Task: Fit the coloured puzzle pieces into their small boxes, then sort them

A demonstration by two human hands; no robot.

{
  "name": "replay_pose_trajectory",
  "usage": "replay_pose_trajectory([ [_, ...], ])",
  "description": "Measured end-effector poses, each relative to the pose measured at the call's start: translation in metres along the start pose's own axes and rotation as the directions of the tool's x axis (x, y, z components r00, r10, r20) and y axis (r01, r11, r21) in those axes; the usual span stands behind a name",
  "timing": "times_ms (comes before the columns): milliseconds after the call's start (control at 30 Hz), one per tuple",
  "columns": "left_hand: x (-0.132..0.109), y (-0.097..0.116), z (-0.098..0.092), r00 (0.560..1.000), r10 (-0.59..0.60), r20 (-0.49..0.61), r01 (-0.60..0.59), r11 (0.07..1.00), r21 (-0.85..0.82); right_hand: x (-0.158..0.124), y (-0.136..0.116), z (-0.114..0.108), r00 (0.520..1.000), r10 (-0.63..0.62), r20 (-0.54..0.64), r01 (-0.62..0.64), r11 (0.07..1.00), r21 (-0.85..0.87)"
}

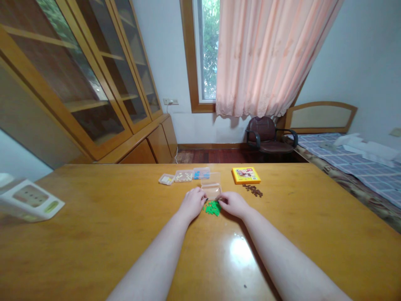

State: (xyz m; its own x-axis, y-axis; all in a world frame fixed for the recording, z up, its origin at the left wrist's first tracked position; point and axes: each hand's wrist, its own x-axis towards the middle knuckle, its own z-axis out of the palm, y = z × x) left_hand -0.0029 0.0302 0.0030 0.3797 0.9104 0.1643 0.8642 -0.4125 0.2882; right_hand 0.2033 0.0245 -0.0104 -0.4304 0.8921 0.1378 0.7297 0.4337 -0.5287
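Observation:
A small clear plastic box (211, 191) stands on the table with its lid raised at the back, and no pieces show inside it. My left hand (194, 201) has its curled fingers at the box's left front corner. At the right front corner are the bent fingers and thumb of my right hand (232, 203). Between my hands, just in front of the box, lies a loose heap of small green pieces (213, 208). Fingertip contact is too small to see clearly.
Behind my left hand sit clear boxes with blue pieces (201, 174), cream pieces (184, 176) and pale contents (166, 179). Brown pieces (252, 190) lie before a yellow box (246, 175). A white container (29, 198) stands left on the wooden table (94, 242).

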Motion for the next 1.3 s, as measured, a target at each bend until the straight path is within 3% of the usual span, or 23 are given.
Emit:
replay_pose_trajectory([
  [267,0.001,-0.001,0.001,1.0,-0.009,0.027,0.009,1.0,0.025,0.001,-0.003,0.001,0.996,-0.015,0.093,0.034,0.978,-0.205],
  [533,0.001,-0.002,0.001,0.999,-0.001,0.034,0.001,1.0,0.003,0.001,-0.006,-0.005,0.994,0.033,0.103,-0.009,0.975,-0.22],
  [733,-0.005,0.009,-0.014,1.0,-0.015,0.016,0.013,0.997,0.074,-0.002,-0.008,-0.008,0.994,0.017,0.112,0.004,0.983,-0.181],
  [933,-0.012,0.023,-0.022,0.983,0.011,0.182,-0.044,0.982,0.181,-0.001,-0.004,-0.004,0.997,-0.002,0.076,0.013,0.99,-0.141],
  [1167,-0.009,0.022,-0.017,0.974,-0.05,0.223,0.0,0.976,0.217,0.002,0.003,0.002,0.999,0.01,0.036,-0.009,1.0,-0.026],
  [1300,-0.008,0.02,-0.014,0.975,-0.052,0.215,0.004,0.976,0.218,0.003,0.006,0.004,0.985,0.07,-0.158,-0.055,0.994,0.095],
])
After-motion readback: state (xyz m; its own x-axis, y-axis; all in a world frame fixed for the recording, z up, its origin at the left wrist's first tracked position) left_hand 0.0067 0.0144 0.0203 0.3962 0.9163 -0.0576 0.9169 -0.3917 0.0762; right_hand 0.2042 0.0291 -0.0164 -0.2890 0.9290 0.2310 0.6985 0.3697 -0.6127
